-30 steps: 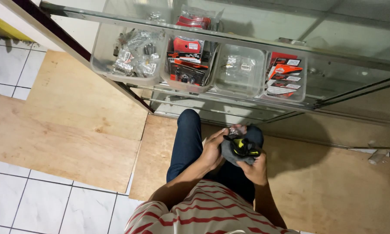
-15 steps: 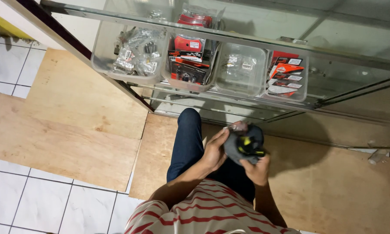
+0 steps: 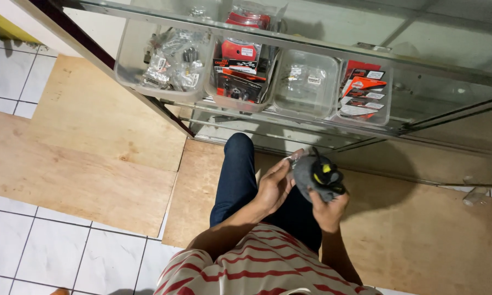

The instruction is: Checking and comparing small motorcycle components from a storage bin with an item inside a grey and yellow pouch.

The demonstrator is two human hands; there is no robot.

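Looking down from the head view, with the glass display case as landmark. Left of the case and below it: white floor tiles, then plywood sheets lying flat over the tiles, overlapping, reaching right up to the case's dark corner post. Sitting inside the case, on its glass shelf, left to right: a clear bin of small bagged parts, a clear bin of red-and-black packages, a nearly empty clear bin, a clear bin of red-and-white cards. In front of the case, over a dark trouser leg: left hand curling its fingers against the left edge of a small grey pouch with black and yellow trim, touching it; right hand gripping the pouch from below, fingers closed around its lower end. Pouch being held in the air just before the case's bottom edge, not resting on any shelf. Further right of the hands: more plywood, and a small pale object lying near the case's base, too blurred to identify.
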